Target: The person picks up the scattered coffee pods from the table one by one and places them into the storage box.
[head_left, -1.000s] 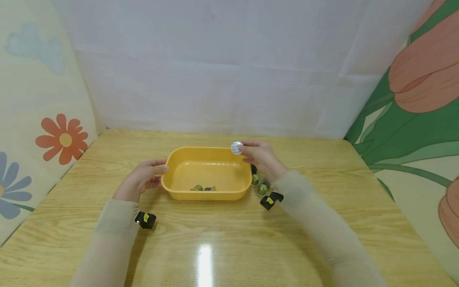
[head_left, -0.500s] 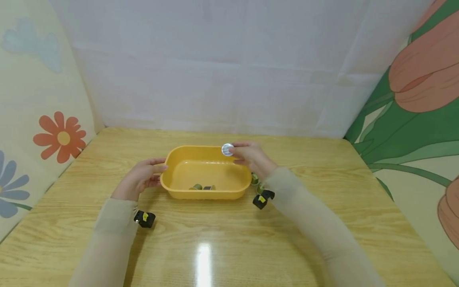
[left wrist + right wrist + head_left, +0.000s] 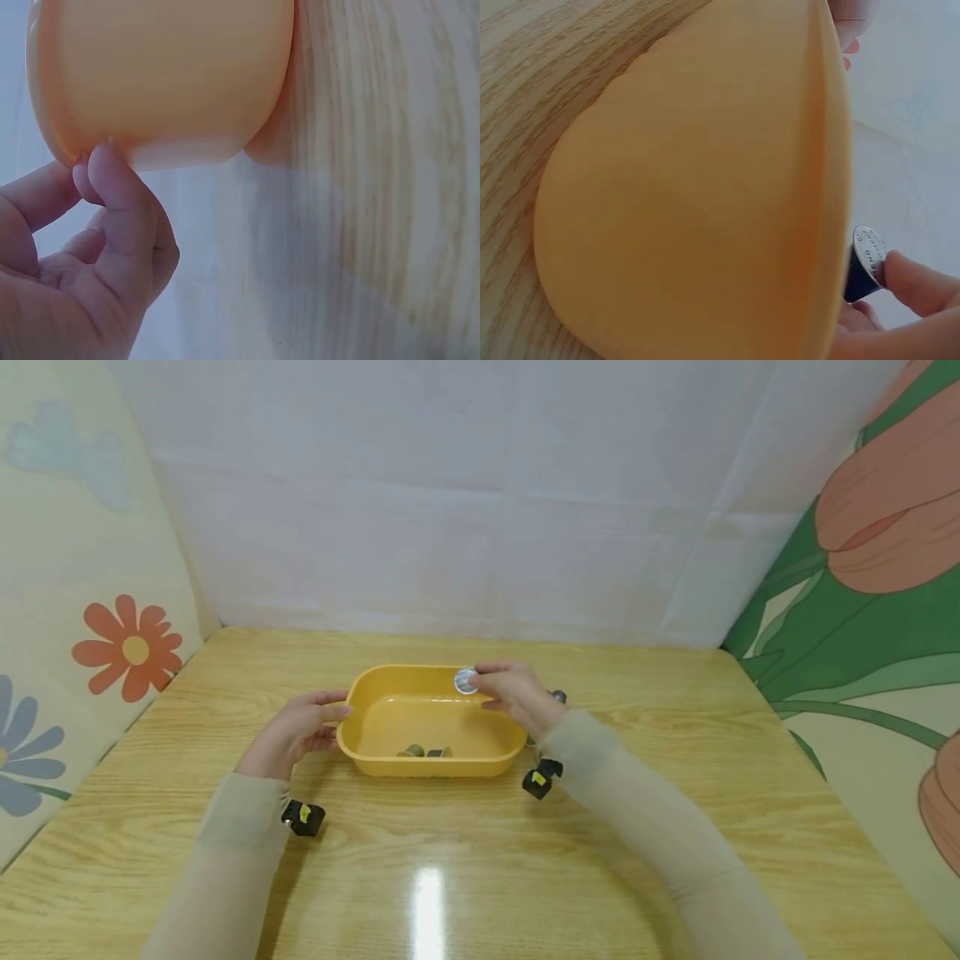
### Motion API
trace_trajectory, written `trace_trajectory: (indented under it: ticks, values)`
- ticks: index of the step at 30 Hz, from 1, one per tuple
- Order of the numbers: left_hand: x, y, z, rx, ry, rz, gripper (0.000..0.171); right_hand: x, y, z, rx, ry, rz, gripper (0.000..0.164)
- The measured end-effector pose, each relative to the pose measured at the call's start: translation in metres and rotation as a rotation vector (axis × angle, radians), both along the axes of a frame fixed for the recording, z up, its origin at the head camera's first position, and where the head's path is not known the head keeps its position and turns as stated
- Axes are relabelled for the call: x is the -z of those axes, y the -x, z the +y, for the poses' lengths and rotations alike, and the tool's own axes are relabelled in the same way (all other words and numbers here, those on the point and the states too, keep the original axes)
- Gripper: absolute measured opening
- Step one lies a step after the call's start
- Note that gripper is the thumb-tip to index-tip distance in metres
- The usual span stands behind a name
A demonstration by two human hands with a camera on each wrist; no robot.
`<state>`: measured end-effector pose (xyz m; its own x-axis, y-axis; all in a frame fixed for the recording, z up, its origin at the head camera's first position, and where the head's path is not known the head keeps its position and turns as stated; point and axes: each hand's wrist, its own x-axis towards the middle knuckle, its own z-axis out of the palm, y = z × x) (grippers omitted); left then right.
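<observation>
Right hand (image 3: 513, 690), pinching silver-lidded capsule (image 3: 462, 682) over far right of yellow tub (image 3: 431, 767), best lowered before release; left hand (image 3: 291, 733), gripping the tub's left end, best steady.

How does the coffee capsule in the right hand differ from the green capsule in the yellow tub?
The held coffee capsule has a dark blue side; the green capsule has an olive-green one. The held coffee capsule is pinched in the right hand, above the rim of the yellow tub; the green capsule lies inside it. Both are small capsules.
</observation>
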<state>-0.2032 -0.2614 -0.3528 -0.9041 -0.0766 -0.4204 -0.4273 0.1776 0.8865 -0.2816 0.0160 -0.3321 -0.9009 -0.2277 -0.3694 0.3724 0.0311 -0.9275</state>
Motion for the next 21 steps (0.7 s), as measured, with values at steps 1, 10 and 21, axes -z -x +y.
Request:
trace_trajectory:
  ticks: [1,10,21]
  values:
    - [0.0,0.0,0.0,0.001,-0.001,0.0,0.059,0.0,0.0,0.0,-0.001,-0.001,0.003,0.039]
    - [0.001,0.001,-0.002,0.01,-0.012,-0.001,0.06,0.004,-0.001,-0.004,0.011,-0.035,0.029,0.037]
    - [0.003,0.002,-0.004,0.019,-0.019,0.001,0.06,0.004,-0.004,0.008,-0.031,-0.085,0.062,0.039]
